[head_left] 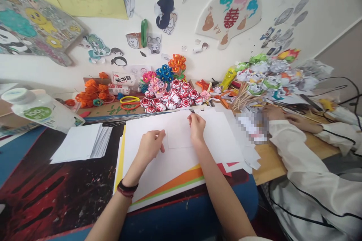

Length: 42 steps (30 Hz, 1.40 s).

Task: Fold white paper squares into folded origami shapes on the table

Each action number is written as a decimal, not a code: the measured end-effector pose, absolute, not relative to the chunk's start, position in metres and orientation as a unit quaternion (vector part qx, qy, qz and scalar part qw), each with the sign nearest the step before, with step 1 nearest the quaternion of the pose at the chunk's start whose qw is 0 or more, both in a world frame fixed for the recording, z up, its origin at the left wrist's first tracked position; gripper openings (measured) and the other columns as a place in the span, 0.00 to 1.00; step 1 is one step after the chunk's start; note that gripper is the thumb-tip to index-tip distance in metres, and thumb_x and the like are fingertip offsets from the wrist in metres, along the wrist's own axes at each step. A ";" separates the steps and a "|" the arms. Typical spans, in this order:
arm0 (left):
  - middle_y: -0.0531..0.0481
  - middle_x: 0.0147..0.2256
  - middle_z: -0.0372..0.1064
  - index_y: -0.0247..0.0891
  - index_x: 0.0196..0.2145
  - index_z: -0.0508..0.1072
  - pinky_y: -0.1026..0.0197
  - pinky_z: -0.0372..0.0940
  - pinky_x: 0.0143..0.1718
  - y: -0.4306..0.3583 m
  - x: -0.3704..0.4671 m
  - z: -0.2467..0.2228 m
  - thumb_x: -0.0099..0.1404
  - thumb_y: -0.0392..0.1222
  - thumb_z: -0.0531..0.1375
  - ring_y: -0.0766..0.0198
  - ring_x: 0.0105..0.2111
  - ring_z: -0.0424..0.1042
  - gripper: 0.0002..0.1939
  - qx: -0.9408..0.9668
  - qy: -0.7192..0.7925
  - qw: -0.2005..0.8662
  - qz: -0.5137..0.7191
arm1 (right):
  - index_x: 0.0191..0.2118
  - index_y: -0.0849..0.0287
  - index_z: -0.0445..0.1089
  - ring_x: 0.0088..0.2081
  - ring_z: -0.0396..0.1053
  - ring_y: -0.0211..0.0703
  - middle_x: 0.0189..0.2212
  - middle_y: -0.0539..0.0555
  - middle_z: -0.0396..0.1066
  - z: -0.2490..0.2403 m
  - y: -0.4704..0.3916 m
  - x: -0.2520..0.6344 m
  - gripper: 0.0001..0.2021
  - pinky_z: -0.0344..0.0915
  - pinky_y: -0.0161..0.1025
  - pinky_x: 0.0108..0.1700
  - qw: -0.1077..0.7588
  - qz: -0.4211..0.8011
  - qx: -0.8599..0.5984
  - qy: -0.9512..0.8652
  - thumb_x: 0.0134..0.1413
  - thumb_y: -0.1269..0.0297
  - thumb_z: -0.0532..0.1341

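Note:
A small white paper square (180,136) lies on a large white sheet (147,180) in front of me. My left hand (152,144) hovers just left of the square, fingers loosely curled, thumb and index finger apart, with nothing seen between them. At the square's right side, my right hand (197,126) is closed in a pinch. Something small and dark shows at its fingertips, too small to name. Under the white sheet, yellow, orange and green sheets (172,180) stick out. A stack of white paper squares (77,143) is fanned out farther left.
Red-and-white paper flowers (181,96) and orange flowers (89,92) line the wall. A white bottle (42,109) leans at the left. Paper flowers on sticks (260,75) lie at the right, beside another person's sleeves (294,150) and hands. Scissors (223,99) lie behind.

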<state>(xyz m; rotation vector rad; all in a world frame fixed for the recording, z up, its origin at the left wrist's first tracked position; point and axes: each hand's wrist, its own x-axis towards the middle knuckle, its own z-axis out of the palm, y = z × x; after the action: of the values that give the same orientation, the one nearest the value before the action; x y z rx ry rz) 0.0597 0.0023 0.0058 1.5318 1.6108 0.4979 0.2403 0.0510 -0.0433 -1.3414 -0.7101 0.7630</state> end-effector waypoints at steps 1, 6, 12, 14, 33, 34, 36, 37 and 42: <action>0.53 0.15 0.68 0.33 0.42 0.74 0.64 0.51 0.16 0.003 0.057 0.005 0.64 0.52 0.50 0.68 0.09 0.54 0.22 0.575 0.642 0.459 0.218 | 0.20 0.59 0.65 0.20 0.52 0.33 0.15 0.44 0.53 -0.044 0.051 0.239 0.11 0.49 0.33 0.22 0.657 0.329 -0.598 -0.319 0.48 0.61 0.55; 0.54 0.14 0.65 0.28 0.51 0.68 0.67 0.39 0.14 0.002 0.049 0.003 0.61 0.50 0.54 0.75 0.09 0.45 0.26 0.445 0.554 0.641 0.289 | 0.20 0.58 0.66 0.19 0.51 0.35 0.15 0.44 0.53 -0.045 0.051 0.234 0.13 0.49 0.34 0.23 0.622 0.283 -0.640 -0.351 0.50 0.60 0.54; 0.57 0.14 0.61 0.29 0.47 0.72 0.67 0.33 0.15 0.004 0.060 0.011 0.56 0.43 0.58 0.79 0.10 0.41 0.22 0.375 0.509 0.718 0.291 | 0.21 0.58 0.66 0.21 0.54 0.37 0.16 0.45 0.56 -0.042 0.048 0.230 0.15 0.52 0.34 0.25 0.585 0.244 -0.673 -0.381 0.52 0.59 0.51; 0.59 0.14 0.58 0.29 0.43 0.73 0.66 0.32 0.15 0.006 0.065 0.010 0.55 0.42 0.59 0.79 0.10 0.41 0.20 0.364 0.511 0.723 0.289 | 0.21 0.58 0.66 0.22 0.55 0.38 0.16 0.46 0.57 -0.041 0.047 0.230 0.15 0.53 0.34 0.26 0.579 0.236 -0.678 -0.386 0.53 0.59 0.51; 0.53 0.20 0.63 0.37 0.19 0.64 0.65 0.54 0.22 0.004 0.083 -0.003 0.63 0.55 0.51 0.69 0.18 0.58 0.22 0.639 0.581 0.430 0.262 | 0.20 0.57 0.66 0.22 0.57 0.38 0.16 0.46 0.60 -0.036 0.046 0.230 0.16 0.53 0.34 0.27 0.567 0.227 -0.686 -0.395 0.53 0.59 0.51; 0.53 0.21 0.65 0.38 0.20 0.65 0.64 0.56 0.25 0.004 0.082 -0.005 0.62 0.53 0.53 0.68 0.20 0.61 0.20 0.668 0.579 0.393 0.255 | 0.20 0.57 0.66 0.21 0.57 0.38 0.16 0.46 0.60 -0.036 0.046 0.230 0.15 0.53 0.34 0.27 0.568 0.228 -0.686 -0.394 0.53 0.60 0.51; 0.54 0.23 0.67 0.39 0.22 0.66 0.64 0.57 0.29 0.002 0.082 -0.006 0.61 0.50 0.55 0.66 0.23 0.63 0.15 0.698 0.581 0.344 0.238 | 0.20 0.57 0.66 0.21 0.56 0.38 0.15 0.46 0.59 -0.037 0.047 0.231 0.15 0.54 0.34 0.27 0.571 0.231 -0.686 -0.388 0.53 0.60 0.51; 0.54 0.23 0.67 0.39 0.23 0.67 0.64 0.56 0.30 0.000 0.080 -0.005 0.61 0.50 0.54 0.67 0.22 0.63 0.15 0.703 0.585 0.331 0.233 | 0.20 0.57 0.66 0.21 0.56 0.38 0.15 0.46 0.59 -0.037 0.047 0.232 0.15 0.54 0.34 0.26 0.574 0.233 -0.685 -0.383 0.52 0.60 0.51; 0.56 0.22 0.63 0.38 0.25 0.67 0.66 0.51 0.24 -0.010 0.037 0.010 0.62 0.54 0.54 0.70 0.19 0.58 0.17 0.681 0.603 0.307 0.280 | 0.21 0.58 0.66 0.21 0.55 0.37 0.15 0.46 0.56 -0.042 0.050 0.237 0.14 0.53 0.34 0.25 0.585 0.242 -0.675 -0.378 0.52 0.59 0.51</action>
<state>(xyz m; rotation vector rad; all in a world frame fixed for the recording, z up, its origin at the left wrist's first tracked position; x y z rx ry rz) 0.0365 -0.0105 0.0105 1.8018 1.5954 0.7394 0.2373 0.0495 -0.0420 -1.5750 -0.8817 0.5656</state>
